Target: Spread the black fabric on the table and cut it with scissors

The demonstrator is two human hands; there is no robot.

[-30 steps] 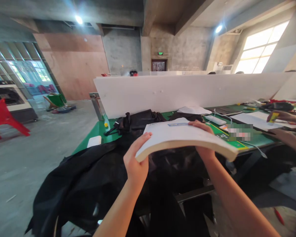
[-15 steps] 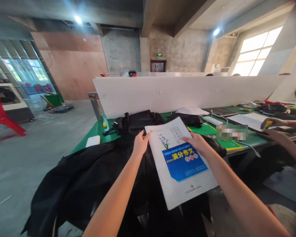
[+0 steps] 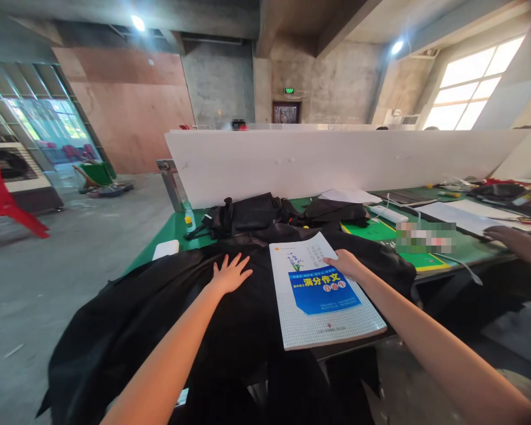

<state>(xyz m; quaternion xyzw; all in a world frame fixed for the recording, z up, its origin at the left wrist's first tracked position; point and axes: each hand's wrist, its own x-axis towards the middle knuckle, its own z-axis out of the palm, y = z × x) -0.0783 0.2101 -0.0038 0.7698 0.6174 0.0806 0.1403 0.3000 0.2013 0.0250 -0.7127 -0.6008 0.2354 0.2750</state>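
White paperback book with a blue title panel (image 3: 325, 292) lies on rumpled black cloth (image 3: 159, 307) spread over the green-topped table (image 3: 172, 227), its bottom edge close to the table's near edge at 6 o'clock; bare cloth gives room at 9 o'clock, up to the left hand (image 3: 232, 274). Its top points to 11 o'clock, long axis running down to 5. Half a second ago both hands held it raised; now the left rests on the cloth, fingers spread wide, while the right hand (image 3: 343, 264) grips the upper right edge. Toward 2 o'clock lies a yellow-bordered green booklet (image 3: 379, 233).
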